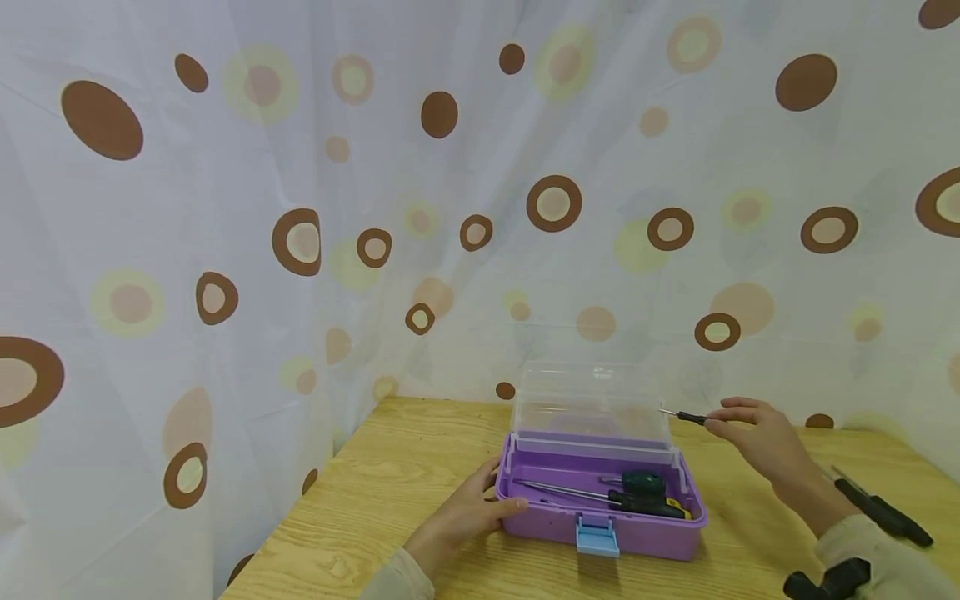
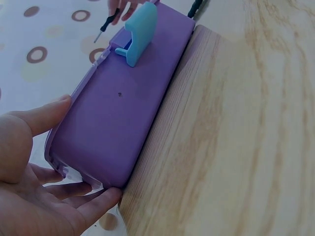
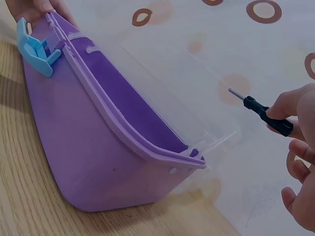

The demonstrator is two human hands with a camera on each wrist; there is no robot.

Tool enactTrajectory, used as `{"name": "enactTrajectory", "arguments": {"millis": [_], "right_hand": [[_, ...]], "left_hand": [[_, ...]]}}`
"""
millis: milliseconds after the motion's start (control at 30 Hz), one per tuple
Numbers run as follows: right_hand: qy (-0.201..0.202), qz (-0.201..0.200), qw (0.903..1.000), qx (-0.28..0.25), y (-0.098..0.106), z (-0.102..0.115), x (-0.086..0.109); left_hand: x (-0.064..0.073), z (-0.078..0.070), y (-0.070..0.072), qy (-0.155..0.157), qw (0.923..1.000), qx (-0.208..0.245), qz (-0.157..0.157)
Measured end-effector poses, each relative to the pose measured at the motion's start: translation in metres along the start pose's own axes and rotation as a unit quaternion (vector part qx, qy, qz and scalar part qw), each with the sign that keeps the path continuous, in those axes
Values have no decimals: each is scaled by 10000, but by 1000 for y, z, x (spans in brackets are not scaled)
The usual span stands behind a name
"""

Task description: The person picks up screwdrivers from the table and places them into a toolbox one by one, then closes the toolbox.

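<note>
My left hand point(image 1: 472, 504) holds the left end of a purple toolbox point(image 1: 555, 527), its thumb on the front rim and its fingers round the side. The clear lid point(image 1: 592, 404) stands raised at the back, and the light-blue latch point(image 1: 597, 540) hangs loose in front. Inside lie a long screwdriver with a black handle point(image 1: 648, 506) and a stubby dark green one point(image 1: 643, 482). My right hand point(image 1: 768, 446) pinches a small black screwdriver point(image 3: 268, 116) by its handle, above and beyond the box's right end. Its metal tip points left.
On the wooden table point(image 1: 405, 454), to the right, lie tools with black handles point(image 1: 888, 512). A black handle-like object point(image 1: 832, 579) is partly hidden by my right sleeve. A dotted curtain point(image 1: 465, 167) hangs behind and to the left.
</note>
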State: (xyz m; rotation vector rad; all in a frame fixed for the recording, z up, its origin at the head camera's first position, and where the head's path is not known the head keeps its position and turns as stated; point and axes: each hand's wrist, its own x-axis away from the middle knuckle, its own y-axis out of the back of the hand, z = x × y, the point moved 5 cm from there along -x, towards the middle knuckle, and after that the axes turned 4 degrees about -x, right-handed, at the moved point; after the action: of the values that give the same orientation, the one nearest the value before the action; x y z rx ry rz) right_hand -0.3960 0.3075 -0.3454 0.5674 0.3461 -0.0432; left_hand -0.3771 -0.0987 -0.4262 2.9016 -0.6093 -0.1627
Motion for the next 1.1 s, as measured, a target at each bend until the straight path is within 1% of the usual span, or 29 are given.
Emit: {"name": "enactTrajectory", "arguments": {"millis": [433,633,733,867,1100], "right_hand": [[128,171,9998,-30,-38,20,-20],[41,265,9996,-61,-52,22,-30],[61,333,9994,44,-57,21,-33],[266,381,9985,295,-63,23,-38],[562,301,9957,668,-72,28,-44]], "left_hand": [[0,4,3,32,9999,-29,-96],[1,4,2,-6,10000,-37,-69],[0,3,1,4,10000,-21,-63],[-1,3,0,14,10000,35,-50],[-2,3,0,-15,10000,59,-15]]}}
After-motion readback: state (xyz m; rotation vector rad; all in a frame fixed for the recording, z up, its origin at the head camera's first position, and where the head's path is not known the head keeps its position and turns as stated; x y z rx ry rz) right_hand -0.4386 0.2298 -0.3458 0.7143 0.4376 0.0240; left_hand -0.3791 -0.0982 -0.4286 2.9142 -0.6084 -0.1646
